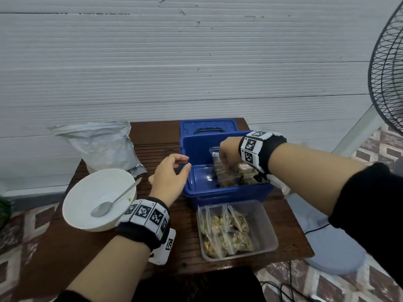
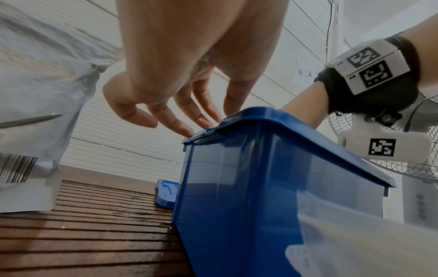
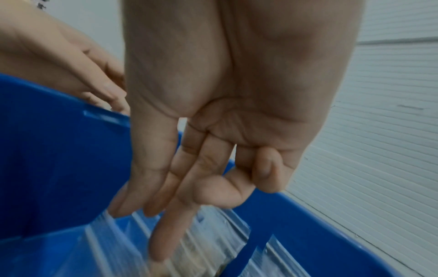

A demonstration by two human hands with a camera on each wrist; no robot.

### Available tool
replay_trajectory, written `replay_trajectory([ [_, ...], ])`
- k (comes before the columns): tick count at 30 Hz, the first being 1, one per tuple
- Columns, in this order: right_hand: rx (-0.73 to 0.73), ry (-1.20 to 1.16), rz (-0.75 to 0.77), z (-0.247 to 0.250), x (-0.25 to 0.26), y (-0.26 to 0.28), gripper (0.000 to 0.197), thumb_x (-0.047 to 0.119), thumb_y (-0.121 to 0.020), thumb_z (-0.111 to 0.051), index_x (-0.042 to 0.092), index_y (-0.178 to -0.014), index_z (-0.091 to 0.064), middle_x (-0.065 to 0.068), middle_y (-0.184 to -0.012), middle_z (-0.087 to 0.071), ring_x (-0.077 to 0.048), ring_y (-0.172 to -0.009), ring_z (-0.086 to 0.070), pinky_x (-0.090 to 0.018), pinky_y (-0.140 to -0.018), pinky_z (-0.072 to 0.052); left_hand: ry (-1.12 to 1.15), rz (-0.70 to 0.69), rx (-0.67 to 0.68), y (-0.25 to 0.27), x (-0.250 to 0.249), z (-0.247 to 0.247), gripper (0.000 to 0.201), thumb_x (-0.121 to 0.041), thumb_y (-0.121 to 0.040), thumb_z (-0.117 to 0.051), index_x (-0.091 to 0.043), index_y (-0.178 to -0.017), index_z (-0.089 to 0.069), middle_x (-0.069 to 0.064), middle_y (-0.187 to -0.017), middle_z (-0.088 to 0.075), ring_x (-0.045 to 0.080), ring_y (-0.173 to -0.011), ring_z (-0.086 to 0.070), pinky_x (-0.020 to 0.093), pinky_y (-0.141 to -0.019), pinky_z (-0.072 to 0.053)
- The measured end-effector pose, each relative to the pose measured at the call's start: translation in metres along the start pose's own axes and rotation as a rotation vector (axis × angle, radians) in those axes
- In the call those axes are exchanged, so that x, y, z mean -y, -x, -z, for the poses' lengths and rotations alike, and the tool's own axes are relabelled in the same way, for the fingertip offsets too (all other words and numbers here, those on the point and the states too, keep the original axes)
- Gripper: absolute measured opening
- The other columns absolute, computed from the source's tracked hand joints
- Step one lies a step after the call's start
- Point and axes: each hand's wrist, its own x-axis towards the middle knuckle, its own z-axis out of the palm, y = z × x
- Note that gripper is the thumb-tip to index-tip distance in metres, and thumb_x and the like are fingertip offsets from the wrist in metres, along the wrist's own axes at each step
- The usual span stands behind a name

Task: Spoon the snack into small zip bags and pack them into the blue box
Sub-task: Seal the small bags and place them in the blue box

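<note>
- White ribbed wall (image 1: 196, 73) behind a dark brown slatted table (image 1: 152, 136); patterned tiled floor (image 1: 375, 144) round it; one black-caged fan (image 1: 388, 79) at the right edge.
- One blue box (image 1: 226, 192) open near the table's middle; its one blue lid (image 1: 208, 126) with a dark handle lies just behind it, against the wall side.
- One white bowl (image 1: 82, 192) on the table's left part, beside the left wrist; one metal spoon (image 1: 113, 202) lies in it, handle over the rim.
- One silver-white foil pouch (image 1: 100, 147) stands behind the bowl, top open and crumpled.
- One clear tub (image 1: 268, 232) in front of the box holds filled zip bags (image 1: 226, 232) of brown snack; about four, exact count hard to tell.
- Inside the box, at least two more filled bags; right hand (image 1: 229, 155) reaches down into it, thumb and first fingers pinching the clear top of one zip bag (image 1: 220, 171), which stands upright; ring and little fingers curled in.
- Left hand (image 1: 172, 175) holds nothing, fingers loosely spread and a bit bent, fingertips (image 2: 187, 131) at the box's left rim; touching or just above, cannot tell.
- Both wrists wear black bands with black-and-white marker tiles.
</note>
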Motion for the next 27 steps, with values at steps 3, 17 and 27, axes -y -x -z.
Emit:
replay_trajectory([
  [3, -0.083, -0.176, 0.039, 0.012, 0.009, 0.039, 0.009, 0.022, -0.078, -0.076, 0.016, -0.08, -0.069, -0.001, -0.086, -0.072, -0.017, -0.078, -0.064, -0.028, -0.068, -0.051, -0.025, -0.006, 0.011, 0.011, -0.008, 0.002, 0.018, -0.031, -0.091, -0.062, -0.047, -0.088, -0.053, -0.016, -0.111, -0.06, 0.009, -0.108, -0.056, 0.051, -0.102, -0.04],
  [17, -0.236, -0.492, -0.22, -0.128, 0.067, 0.145, 0.037, 0.052, -0.084, -0.06, 0.016, -0.079, -0.057, -0.005, -0.084, -0.063, -0.025, -0.083, -0.063, -0.032, -0.072, -0.052, -0.183, -0.061, 0.021, 0.077, -0.029, -0.011, 0.011, -0.032, -0.093, -0.06, -0.036, -0.103, -0.058, -0.018, -0.112, -0.054, 0.01, -0.12, -0.048, 0.041, -0.102, -0.03],
  [27, -0.769, -0.667, -0.383, -0.165, 0.077, 0.163, 0.012, 0.015, -0.089, -0.053, 0.011, -0.094, -0.063, -0.01, -0.095, -0.061, -0.03, -0.093, -0.056, -0.036, -0.079, -0.042, -0.207, -0.16, 0.088, 0.113, -0.037, -0.035, 0.014, -0.028, -0.095, -0.057, -0.035, -0.107, -0.058, -0.02, -0.112, -0.057, 0.002, -0.116, -0.046, 0.021, -0.089, -0.016],
])
